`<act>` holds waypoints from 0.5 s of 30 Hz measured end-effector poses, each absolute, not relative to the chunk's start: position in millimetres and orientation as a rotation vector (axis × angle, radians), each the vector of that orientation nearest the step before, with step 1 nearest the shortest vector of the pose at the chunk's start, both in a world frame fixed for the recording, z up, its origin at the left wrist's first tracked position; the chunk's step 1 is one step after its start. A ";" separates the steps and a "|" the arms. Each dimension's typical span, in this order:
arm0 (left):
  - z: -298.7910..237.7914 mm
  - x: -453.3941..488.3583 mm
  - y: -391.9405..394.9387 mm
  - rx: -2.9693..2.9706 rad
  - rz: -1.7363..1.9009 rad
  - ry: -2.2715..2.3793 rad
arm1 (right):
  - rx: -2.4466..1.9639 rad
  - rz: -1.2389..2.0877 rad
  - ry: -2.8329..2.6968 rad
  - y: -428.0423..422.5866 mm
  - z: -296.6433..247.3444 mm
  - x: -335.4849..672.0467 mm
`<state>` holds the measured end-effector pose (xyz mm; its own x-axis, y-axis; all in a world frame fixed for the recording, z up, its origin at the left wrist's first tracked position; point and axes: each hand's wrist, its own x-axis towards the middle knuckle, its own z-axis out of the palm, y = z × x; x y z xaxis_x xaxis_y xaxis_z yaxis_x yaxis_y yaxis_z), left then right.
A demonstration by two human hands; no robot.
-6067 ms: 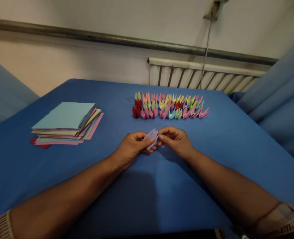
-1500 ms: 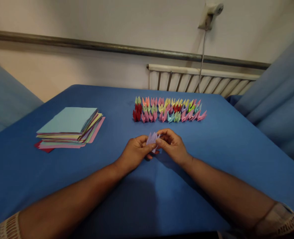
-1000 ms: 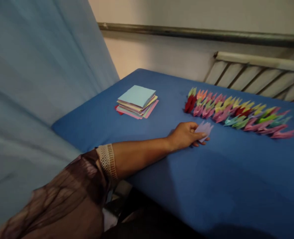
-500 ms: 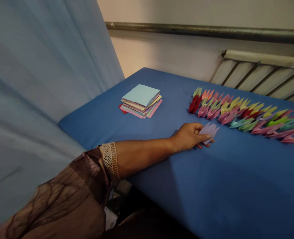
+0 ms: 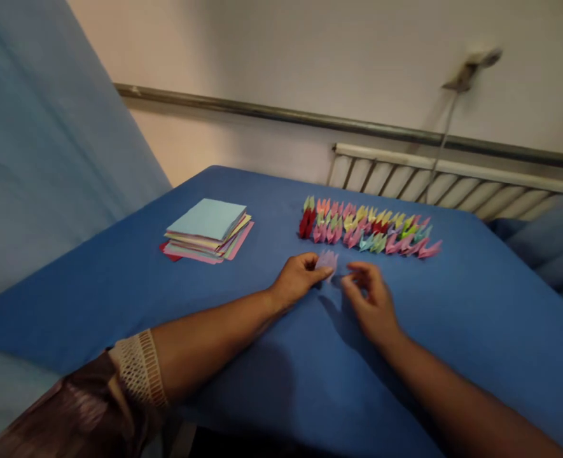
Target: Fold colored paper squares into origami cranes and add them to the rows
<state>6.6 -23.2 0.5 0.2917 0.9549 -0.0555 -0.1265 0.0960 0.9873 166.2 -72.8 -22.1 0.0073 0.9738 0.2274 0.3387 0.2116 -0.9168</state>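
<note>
My left hand (image 5: 300, 278) pinches a pale purple folded paper piece (image 5: 327, 262) with pointed tips, between thumb and fingers, just over the blue surface (image 5: 262, 356). To its right, my right hand (image 5: 371, 298) hovers with thumb and index finger curved and a little apart; nothing shows between them. It is close to the purple piece but not touching it. Beyond both hands stand rows of folded paper cranes (image 5: 352, 237) in red, pink, yellow, green and other colours.
A stack of square coloured paper sheets (image 5: 208, 219), light blue on top, lies to the left. Behind the surface run a wall rail (image 5: 281, 113) and a white radiator (image 5: 386, 172). A blue curtain (image 5: 47, 108) hangs at the left, and a cord comes down from a wall fitting (image 5: 465, 76).
My right hand has come into view beside the left. The view has swung right, showing more wall and surface. My left hand still holds the purple paper piece.
</note>
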 end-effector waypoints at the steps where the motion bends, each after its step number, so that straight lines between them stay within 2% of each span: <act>1: 1.9 5.7 -22.5 1.182 1.033 0.944 | -1.299 0.866 -1.470 -72.3 -21.9 163.0; 8: 12.9 1.7 -28.7 1.124 0.811 0.773 | -1.064 1.390 -1.312 -55.8 -17.1 144.8; 15: 22.6 2.5 -32.9 1.099 0.704 0.662 | -1.063 1.394 -1.297 -57.8 -17.2 155.0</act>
<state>2.5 -32.9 22.6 0.6106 0.7817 -0.1273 -0.1746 0.2897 0.9411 155.0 -57.8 -17.2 -0.1989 0.9800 -0.0026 -0.0681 -0.0165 -0.9975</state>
